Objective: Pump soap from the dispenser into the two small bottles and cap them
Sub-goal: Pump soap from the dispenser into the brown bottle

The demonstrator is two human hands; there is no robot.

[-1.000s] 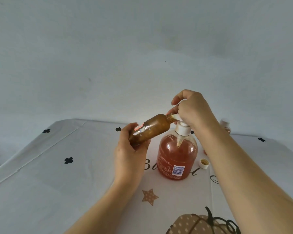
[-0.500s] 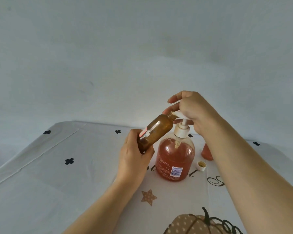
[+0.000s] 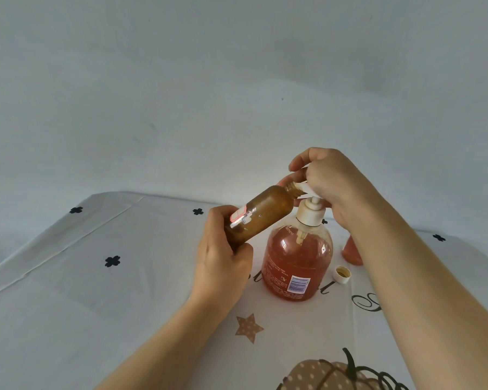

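While the left hand [image 3: 223,257] grips the lower half of a small brown bottle [image 3: 261,213], with fingers and thumb wrapped round it, the bottle is held tilted in the air. Its base is low and to the left of the dispenser [image 3: 296,266], and its open threaded neck is raised to the white nozzle at the dispenser's top. The brown plastic is cloudy, so how much soap is inside cannot be told. A red-and-white sticker shows on its side, just above the gripping fingers.

The dispenser stands upright on the tablecloth [image 3: 96,291]. It is a clear, rounded bottle holding orange-pink soap up to about its shoulder, with a barcode label low on its front. The right hand [image 3: 330,181] is curled over the pump head [image 3: 312,212], fingers bent round the top and nozzle and hiding most of them; the white collar and a short piece of stem show below the hand.

To the right of the dispenser stands a second small bottle [image 3: 351,251]. Only an orange-red lower part shows, as the right forearm hides the rest. A white cap [image 3: 342,274] lies open side up just right of the dispenser's base, in front of that bottle.

In front of the dispenser the cloth carries a dotted star print [image 3: 248,327] and, nearer the camera, a pumpkin print [image 3: 321,375].
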